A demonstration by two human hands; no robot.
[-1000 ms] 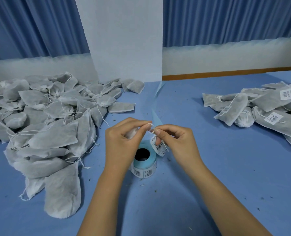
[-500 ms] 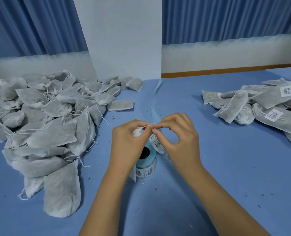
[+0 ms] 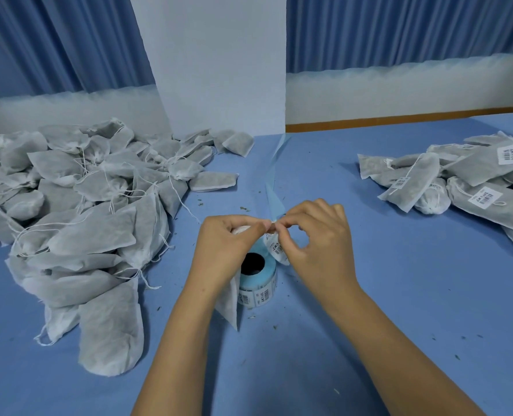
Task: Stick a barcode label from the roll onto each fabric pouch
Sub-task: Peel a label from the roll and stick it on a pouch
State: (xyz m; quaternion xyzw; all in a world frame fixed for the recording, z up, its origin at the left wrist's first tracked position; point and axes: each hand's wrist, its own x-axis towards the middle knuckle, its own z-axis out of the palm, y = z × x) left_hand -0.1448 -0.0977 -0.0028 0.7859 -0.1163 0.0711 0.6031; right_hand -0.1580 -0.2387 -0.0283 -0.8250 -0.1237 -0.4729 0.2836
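Note:
The label roll (image 3: 256, 282) with its light-blue backing stands on end on the blue table, just below my hands. My left hand (image 3: 225, 244) grips a grey fabric pouch (image 3: 229, 307), whose lower corner hangs down beside the roll. My right hand (image 3: 315, 244) pinches the top edge of a white barcode label (image 3: 277, 247) that hangs between the hands over the roll. The fingertips of both hands meet above the roll. A strip of empty blue backing tape (image 3: 274, 187) runs away from the hands towards the far wall.
A large heap of unlabelled grey pouches (image 3: 78, 211) with white drawstrings covers the left side. A smaller pile of labelled pouches (image 3: 471, 187) lies at the right. A white pillar (image 3: 216, 64) and blue curtains stand behind the blue table (image 3: 399, 295).
Both hands have risen slightly and drawn together at the fingertips. The pouch's lower corner now hangs in view below my left hand. The label still dangles from my right fingers.

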